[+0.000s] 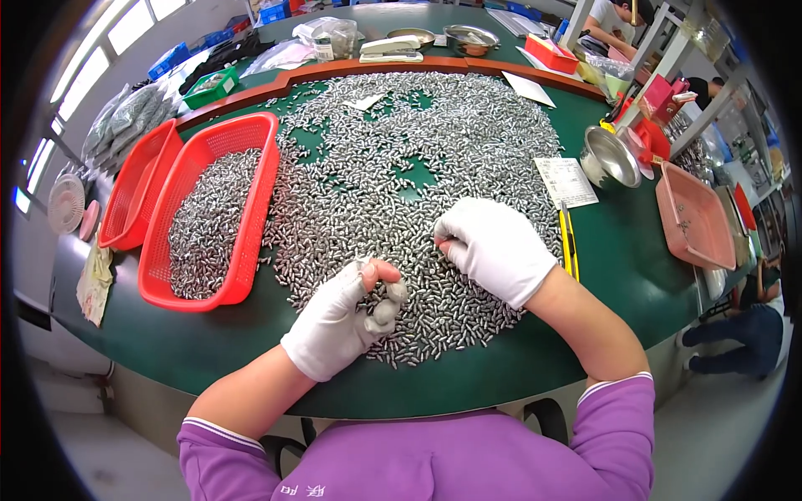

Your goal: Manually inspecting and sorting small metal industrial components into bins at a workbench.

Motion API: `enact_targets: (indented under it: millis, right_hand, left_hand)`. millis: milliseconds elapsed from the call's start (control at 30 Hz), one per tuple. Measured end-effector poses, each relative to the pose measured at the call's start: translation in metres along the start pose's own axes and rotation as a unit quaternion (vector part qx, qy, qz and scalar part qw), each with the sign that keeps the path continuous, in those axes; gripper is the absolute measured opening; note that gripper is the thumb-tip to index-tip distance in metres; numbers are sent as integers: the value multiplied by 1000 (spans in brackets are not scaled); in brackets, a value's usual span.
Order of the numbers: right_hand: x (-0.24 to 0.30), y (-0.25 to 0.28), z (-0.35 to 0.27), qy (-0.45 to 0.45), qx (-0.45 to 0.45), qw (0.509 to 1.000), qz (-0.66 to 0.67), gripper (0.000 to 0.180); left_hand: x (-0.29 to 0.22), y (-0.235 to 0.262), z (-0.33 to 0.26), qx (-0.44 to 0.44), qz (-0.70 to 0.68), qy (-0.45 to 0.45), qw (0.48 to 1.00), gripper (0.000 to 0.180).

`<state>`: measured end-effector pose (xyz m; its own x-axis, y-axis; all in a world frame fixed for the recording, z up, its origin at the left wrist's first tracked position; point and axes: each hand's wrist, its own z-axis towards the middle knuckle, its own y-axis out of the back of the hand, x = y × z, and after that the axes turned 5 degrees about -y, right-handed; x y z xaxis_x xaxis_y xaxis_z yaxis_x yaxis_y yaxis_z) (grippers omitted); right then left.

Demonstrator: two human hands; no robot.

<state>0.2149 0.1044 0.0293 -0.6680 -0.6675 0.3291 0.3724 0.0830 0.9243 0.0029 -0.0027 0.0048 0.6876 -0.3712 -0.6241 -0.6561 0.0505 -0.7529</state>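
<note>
I judge the small metal pieces (359,142) spread across the tabletop (631,259) light, hard, slippery: pinch mid-body. Left grip (341,321) and right grip (499,250) curl; whether either holds any, I can't tell.

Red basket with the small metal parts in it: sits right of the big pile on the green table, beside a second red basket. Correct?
Wrong side: the head view shows the filled red basket left of the big pile on the green table. It does sit beside a second red basket.
</note>
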Motion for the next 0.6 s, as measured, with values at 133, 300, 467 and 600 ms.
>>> enact_targets:
  millis: [133, 300, 467, 600]
  right_hand:
    - [1, 6, -6, 33, 40, 999, -14, 15]
    - [0, -11, -4, 47, 17, 999, 10, 11]
    - [9, -1, 0, 68, -72, 993, 63, 11]
    - [24, 10, -2, 142, -136, 979, 49, 17]
  left_hand:
    - [-1, -1, 0, -5, -3, 4, 1000, 22]
    - [-1, -2, 0, -10, 0, 9, 1000, 23]
    - [-2, -1, 1, 8, -12, 13, 1000, 23]
    - [-2, 2, 1, 50, -36, 27, 998, 20]
